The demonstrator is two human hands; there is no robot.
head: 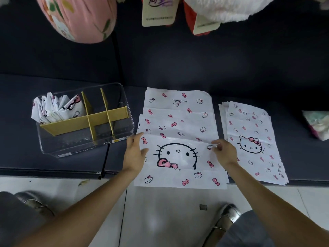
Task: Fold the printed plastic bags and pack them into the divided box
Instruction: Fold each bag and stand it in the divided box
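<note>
A white plastic bag (178, 125) printed with cat faces and pink bows lies flat on the dark sofa seat, its near end hanging over the edge. My left hand (136, 154) rests on its left edge with fingers straight. At the bag's right edge, my right hand (225, 152) has loosely bent fingers touching the plastic. A stack of the same bags (252, 139) lies to the right. The clear divided box (85, 120) with yellow dividers stands at the left, with several folded bags (57, 108) in its far-left compartment.
A pink printed cushion (80, 16) and plush items with paper tags (158, 11) hang at the top. A pale bundle (318, 123) sits at the right edge. A thin black cable (106, 157) runs down by the box. My shoes stand on the tiled floor (160, 211).
</note>
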